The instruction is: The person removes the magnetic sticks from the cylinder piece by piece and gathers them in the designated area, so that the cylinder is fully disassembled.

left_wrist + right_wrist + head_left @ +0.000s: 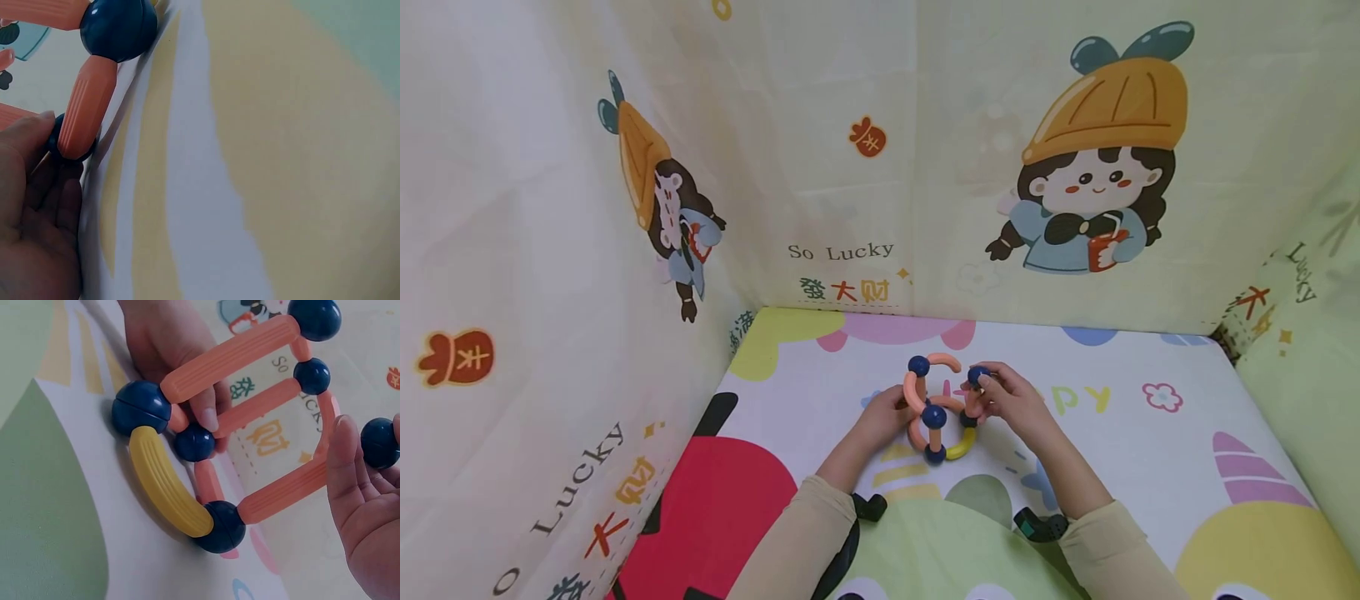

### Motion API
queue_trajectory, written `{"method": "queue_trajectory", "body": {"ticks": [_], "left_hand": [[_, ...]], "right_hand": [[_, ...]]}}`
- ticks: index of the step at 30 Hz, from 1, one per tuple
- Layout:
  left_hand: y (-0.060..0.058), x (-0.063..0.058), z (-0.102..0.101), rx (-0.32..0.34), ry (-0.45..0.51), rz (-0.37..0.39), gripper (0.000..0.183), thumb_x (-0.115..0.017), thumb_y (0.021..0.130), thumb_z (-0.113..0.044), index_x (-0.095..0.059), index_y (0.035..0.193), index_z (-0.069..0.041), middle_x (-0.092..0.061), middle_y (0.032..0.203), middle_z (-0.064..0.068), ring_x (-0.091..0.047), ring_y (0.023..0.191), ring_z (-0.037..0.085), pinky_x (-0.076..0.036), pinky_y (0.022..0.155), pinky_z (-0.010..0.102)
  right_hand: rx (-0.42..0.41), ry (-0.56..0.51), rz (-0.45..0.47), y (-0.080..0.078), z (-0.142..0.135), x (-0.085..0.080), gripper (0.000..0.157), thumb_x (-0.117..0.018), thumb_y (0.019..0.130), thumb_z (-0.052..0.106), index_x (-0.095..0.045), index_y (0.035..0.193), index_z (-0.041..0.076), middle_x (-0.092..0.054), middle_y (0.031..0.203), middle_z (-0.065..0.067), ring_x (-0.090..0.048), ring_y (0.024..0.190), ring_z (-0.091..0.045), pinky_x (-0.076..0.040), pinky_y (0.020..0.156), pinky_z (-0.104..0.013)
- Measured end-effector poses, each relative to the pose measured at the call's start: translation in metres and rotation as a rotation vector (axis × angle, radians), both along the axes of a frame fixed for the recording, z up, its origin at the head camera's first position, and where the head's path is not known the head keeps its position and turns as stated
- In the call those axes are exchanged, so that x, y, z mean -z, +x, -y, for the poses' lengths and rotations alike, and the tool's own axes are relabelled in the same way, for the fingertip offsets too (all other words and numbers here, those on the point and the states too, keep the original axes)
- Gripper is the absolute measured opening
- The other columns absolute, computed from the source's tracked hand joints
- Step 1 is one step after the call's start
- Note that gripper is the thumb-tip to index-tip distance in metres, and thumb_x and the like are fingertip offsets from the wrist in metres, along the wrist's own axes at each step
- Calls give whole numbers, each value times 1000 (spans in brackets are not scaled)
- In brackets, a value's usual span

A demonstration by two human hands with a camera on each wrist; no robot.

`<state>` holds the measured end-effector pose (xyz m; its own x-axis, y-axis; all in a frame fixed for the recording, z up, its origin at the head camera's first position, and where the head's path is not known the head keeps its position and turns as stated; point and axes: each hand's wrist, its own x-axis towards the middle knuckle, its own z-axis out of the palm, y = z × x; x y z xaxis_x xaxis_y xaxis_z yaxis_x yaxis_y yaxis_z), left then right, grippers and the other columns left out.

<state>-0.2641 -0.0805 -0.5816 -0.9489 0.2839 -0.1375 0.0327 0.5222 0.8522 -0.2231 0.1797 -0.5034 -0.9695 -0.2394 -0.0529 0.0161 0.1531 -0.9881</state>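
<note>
Head view: frame [934, 417] sits between left hand [883, 414] and right hand [1011, 397], both pinching balls [975, 373].

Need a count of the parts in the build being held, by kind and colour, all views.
Blue balls: 6
Straight orange rods: 3
Curved orange rods: 4
Curved yellow rod: 1
Total: 14
</note>
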Motion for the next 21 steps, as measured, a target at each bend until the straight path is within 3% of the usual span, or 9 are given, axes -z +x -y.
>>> {"method": "queue_trajectory", "body": {"ticks": [6,11,21], "left_hand": [[1,-4,-1,4,-29,-23,21,-65,95,-35,-67,115,-28,-69,115,-2,-60,96,16,-50,86,36],[2,-3,0,9,-24,-33,21,-65,95,-34,-67,115,-26,-69,114,-2,-59,94,15,-49,83,34],[1,0,1,14,-34,-50,23,-63,97,-37,-67,116,-26,-69,112,-2,-59,90,15,-48,79,32]], "right_hand": [[17,24,0,1,-1,-6,42,-52,102,41,-50,135,14,-60,116,-23,-62,76,-27,-58,67,-39],[80,85,15,-1,-9,-12,43,-57,100,41,-52,136,19,-55,109,-21,-60,75,-27,-55,65,-34],[119,342,25,-16,-43,-6,61,-61,93,53,-47,144,22,-54,132,-14,-54,107,-32,-54,85,-35]]}}
